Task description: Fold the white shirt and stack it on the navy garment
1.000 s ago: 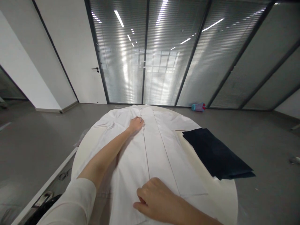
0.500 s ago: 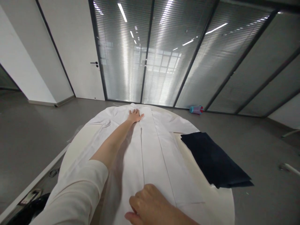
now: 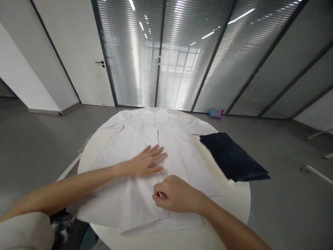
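Note:
A white garment [image 3: 145, 133], like a long shirt or coat, lies spread over a round cream table [image 3: 234, 198], sleeves out at the far end and hem towards me. Down its middle runs a long front strip. My left hand [image 3: 148, 161] rests flat on the cloth beside that strip, fingers spread. Just nearer and to the right, my right hand [image 3: 177, 194] is closed in a loose fist over the strip's lower part. Whether cloth is caught in its fingers I cannot make out. The near left hem is raised in soft folds under my left forearm.
A folded dark navy cloth [image 3: 231, 156] lies at the table's right edge, partly overhanging. On the floor by the glass wall is a blue and red bundle [image 3: 216, 113]. Dark items show below the table at lower left. A white door [image 3: 75, 52] stands at the back left.
My left hand has come back from the garment's far end to its middle, staying flat. My right hand remains closed near the lower front strip. The view has shifted, showing the near hem.

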Motion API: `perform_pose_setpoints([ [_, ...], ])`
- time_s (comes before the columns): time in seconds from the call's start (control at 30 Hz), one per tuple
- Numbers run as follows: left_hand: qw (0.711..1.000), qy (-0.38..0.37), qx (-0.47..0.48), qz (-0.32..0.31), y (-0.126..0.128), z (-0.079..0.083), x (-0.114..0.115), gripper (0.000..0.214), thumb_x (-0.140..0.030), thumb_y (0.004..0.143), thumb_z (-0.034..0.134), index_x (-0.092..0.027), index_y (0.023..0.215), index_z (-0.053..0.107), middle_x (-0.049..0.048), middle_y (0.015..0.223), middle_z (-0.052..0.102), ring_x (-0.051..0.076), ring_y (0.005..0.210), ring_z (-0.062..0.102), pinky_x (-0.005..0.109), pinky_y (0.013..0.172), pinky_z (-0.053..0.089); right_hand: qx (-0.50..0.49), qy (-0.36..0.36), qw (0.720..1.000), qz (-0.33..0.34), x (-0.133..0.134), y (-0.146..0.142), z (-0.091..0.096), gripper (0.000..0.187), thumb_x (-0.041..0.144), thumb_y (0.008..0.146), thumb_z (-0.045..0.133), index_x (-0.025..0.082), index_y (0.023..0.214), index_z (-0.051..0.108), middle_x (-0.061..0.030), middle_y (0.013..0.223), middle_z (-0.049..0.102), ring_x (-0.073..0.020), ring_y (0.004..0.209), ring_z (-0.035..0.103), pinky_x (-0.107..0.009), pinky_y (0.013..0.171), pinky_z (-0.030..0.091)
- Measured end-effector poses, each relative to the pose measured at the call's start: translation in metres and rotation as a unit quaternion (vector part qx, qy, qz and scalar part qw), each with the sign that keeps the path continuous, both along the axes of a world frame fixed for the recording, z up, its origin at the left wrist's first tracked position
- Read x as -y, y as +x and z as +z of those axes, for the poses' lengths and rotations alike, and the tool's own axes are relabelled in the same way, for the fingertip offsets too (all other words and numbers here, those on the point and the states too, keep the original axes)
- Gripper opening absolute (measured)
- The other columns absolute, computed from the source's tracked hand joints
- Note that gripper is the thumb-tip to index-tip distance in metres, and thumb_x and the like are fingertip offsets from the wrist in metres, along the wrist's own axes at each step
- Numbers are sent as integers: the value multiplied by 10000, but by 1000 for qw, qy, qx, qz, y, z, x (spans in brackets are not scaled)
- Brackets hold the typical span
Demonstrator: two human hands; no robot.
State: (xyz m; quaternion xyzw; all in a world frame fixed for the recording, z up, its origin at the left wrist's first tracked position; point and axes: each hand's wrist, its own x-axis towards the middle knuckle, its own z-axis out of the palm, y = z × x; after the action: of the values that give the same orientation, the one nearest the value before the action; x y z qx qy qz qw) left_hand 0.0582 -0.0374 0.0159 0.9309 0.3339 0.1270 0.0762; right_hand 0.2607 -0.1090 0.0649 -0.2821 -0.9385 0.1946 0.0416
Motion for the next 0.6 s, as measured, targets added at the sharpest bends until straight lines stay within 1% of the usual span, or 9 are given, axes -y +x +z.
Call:
perform_pose_setpoints([
  [0.03,999,7,-8,-31,1,-5,11,672,-580,960,472,-268,1544,355,127,1630,250,375,1508,178,619,1194,140,-29,-3,999,-16,-2,1,0,227,193,864,587,164,642,626,10,583,616,-97,529,469,-244,584,294],
  [0.1,996,27,-17,-78,4,-13,24,670,-570,921,547,-291,1514,409,116,1641,218,396,1506,164,650,1190,69,-76,-11,996,-52,-6,2,-1,212,173,861,594,160,650,614,24,589,592,-88,540,450,-234,577,283],
  [0.2,996,34,-11,-81,9,-15,30,567,-538,945,534,-261,1440,513,124,1631,248,390,1504,181,645,1195,56,-84,-14,990,-109,-14,4,2,240,187,894,581,160,658,612,32,576,563,-89,541,444,-236,564,266],
  [0.27,995,17,-9,-95,9,-6,35,546,-530,973,500,-244,1438,514,128,1608,308,374,1505,192,636,1202,50,-75,-4,989,-127,-18,10,9,265,211,930,554,162,679,625,23,599,577,-100,561,472,-238,571,283],
  [0.33,989,-13,-12,-147,5,10,45,552,-503,992,487,-237,1475,467,122,1584,363,334,1503,224,592,1223,65,-72,7,990,-119,-20,22,18,244,235,965,526,167,777,665,1,691,629,-124,639,538,-240,621,346],
  [0.4,981,-46,-9,-191,-6,28,59,529,-411,1008,490,-252,1507,420,98,1574,387,287,1488,287,520,1241,131,-61,22,993,-98,-19,40,26,204,237,987,504,180,937,694,-30,846,675,-159,782,604,-266,727,421],
  [0.43,979,-61,-4,-195,-14,36,67,521,-334,1006,494,-267,1515,406,81,1570,396,267,1475,321,487,1242,172,-52,31,994,-88,-16,52,28,203,221,990,495,190,1011,695,-47,933,681,-176,866,622,-289,793,446],
  [0.5,980,-88,9,-176,-32,47,83,587,-160,954,496,-305,1515,402,40,1552,432,240,1449,376,448,1235,224,-31,48,996,-75,-8,76,24,256,161,985,467,214,1105,687,-69,1083,663,-194,1000,625,-331,896,465],
  [0.6,982,-130,0,-138,-57,52,104,751,-20,820,503,-344,1493,430,-9,1519,479,232,1449,376,447,1245,208,-7,74,994,-74,7,111,2,379,100,986,416,272,1210,670,-71,1212,634,-198,1103,616,-358,958,480],
])
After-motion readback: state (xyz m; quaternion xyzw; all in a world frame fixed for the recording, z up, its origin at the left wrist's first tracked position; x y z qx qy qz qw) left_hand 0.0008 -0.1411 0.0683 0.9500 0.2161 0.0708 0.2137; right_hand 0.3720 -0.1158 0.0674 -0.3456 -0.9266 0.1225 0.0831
